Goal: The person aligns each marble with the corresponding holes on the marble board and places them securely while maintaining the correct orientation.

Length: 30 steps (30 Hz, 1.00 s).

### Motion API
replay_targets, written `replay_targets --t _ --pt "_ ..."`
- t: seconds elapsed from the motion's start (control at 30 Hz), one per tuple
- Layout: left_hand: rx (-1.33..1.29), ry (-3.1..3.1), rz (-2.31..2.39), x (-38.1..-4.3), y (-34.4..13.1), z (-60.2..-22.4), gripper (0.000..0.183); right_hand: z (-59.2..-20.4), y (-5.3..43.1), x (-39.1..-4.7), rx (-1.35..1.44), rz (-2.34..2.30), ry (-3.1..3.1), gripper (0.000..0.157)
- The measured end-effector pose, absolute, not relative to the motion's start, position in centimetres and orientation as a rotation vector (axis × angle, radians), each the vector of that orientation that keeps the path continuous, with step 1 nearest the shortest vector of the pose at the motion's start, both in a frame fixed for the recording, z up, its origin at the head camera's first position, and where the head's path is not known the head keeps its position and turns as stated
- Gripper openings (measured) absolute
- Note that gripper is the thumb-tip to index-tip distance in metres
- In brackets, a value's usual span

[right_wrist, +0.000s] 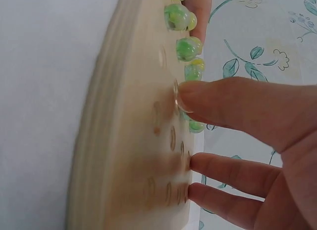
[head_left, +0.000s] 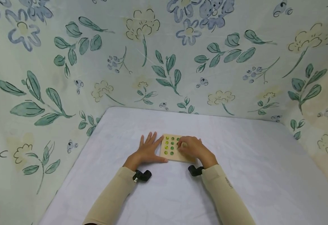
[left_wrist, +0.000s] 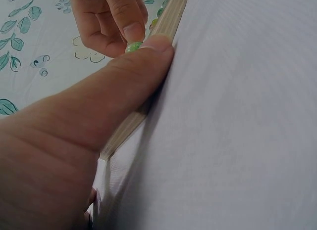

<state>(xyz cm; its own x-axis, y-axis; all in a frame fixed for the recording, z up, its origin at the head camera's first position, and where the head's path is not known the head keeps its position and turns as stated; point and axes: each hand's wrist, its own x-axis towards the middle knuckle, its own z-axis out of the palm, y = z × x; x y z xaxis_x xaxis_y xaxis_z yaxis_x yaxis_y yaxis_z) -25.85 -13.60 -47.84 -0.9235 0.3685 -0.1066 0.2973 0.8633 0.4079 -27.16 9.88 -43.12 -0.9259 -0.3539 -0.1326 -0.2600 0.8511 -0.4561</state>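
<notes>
Wooden board (head_left: 180,157): 9+ marbles (head_left: 172,148); left hand (head_left: 148,152) touching, right hand (head_left: 193,147) pinching 1.

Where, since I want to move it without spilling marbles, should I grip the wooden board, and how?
Probably by its left and right edges, coming in low from both sides: the wooden board lies flat on the cloth, its edge is thick, and the marbles protrude from its top face.
</notes>
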Motion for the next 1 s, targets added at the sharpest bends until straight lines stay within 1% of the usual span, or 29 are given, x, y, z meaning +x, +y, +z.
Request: replay_targets --t 0.37,1.0 --pt "0.535 2.863 0.600 -26.33 -13.80 -48.40 0.116 -42.79 9.41 -26.97 -0.465 -0.641 2.808 0.005" --pt "0.548 2.858 0.623 -26.03 -13.75 -48.14 0.115 -42.71 9.46 -27.09 -0.452 -0.628 2.811 0.005"
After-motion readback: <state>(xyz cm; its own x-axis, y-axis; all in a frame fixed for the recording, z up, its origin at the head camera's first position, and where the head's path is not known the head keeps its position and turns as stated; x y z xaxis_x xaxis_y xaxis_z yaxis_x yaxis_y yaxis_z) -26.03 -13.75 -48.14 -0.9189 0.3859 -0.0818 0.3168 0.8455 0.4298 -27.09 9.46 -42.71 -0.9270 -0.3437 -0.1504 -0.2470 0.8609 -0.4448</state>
